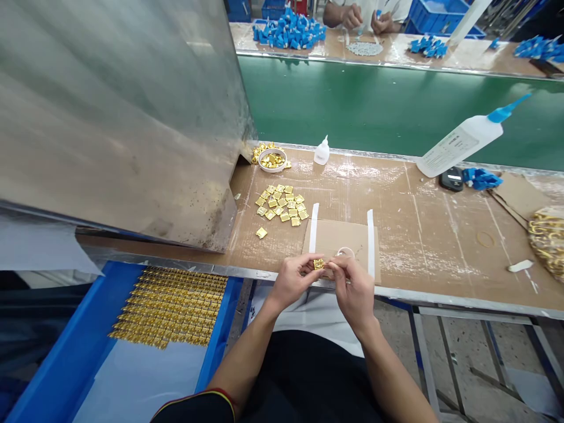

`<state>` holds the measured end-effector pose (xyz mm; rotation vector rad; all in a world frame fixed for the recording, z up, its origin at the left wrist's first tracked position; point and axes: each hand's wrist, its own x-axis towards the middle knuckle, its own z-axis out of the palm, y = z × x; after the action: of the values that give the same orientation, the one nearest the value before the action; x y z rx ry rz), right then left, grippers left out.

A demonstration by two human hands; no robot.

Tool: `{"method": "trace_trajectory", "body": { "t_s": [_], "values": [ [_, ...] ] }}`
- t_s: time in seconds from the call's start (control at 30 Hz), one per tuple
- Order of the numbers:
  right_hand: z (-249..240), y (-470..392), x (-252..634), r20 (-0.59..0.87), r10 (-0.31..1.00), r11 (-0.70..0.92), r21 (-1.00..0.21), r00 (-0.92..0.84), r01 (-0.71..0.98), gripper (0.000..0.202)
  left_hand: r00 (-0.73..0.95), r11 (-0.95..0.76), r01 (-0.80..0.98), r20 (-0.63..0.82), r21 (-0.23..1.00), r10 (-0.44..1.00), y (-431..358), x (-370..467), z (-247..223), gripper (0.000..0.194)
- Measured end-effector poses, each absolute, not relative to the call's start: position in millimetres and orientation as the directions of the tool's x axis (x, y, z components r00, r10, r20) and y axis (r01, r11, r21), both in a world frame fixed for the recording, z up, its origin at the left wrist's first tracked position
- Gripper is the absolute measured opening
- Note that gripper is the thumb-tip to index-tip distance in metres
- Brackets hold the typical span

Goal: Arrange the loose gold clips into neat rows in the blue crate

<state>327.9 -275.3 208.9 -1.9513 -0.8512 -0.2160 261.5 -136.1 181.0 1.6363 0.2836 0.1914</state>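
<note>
My left hand [291, 283] pinches a small square gold metal piece [318, 264] between thumb and fingers, just above the front edge of the bench. Close against its right side, my right hand [356, 289] is closed in a pinch; what its fingertips hold, if anything, is too small to make out. Beneath and beyond the hands lies a cardboard pad [339, 231] fixed with two white tape strips, with a thin white ring [346, 251] on it. More square gold pieces [282, 202] lie loose to the left, one [261, 232] apart from the rest.
A white round dish [273, 170] of gold parts and a small dropper bottle [322, 153] stand behind. A large bottle [462, 144] leans at right. Sheet metal [132, 117] rises at left above a blue tray [66, 346] of gold pieces. Across a green belt [352, 97], a co-worker's hands [382, 23] work.
</note>
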Motion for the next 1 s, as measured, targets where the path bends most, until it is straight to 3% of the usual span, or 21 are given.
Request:
{"method": "trace_trajectory", "body": {
  "t_s": [0.4,0.6,0.73,1.0],
  "values": [
    [210,-275,326,0.407,0.461,-0.274,-0.78,0.789,0.563,0.015,0.952,-0.032,0.093,-0.08,0.995,0.296,-137,261,179,0.038],
    [217,-298,344,0.465,0.313,-0.362,-0.747,0.828,0.557,0.013,0.936,-0.063,0.094,-0.067,0.994,0.345,-138,261,182,0.034],
    [210,-302,358,0.456,0.347,-0.41,-0.712,0.82,0.57,0.017,0.935,-0.086,0.079,-0.044,0.993,0.353,-139,262,183,0.031],
    [200,-299,358,0.417,0.34,-0.39,-0.753,0.843,0.53,0.018,0.944,-0.127,0.078,-0.032,0.989,0.329,-138,263,184,0.031]
  ]
}}
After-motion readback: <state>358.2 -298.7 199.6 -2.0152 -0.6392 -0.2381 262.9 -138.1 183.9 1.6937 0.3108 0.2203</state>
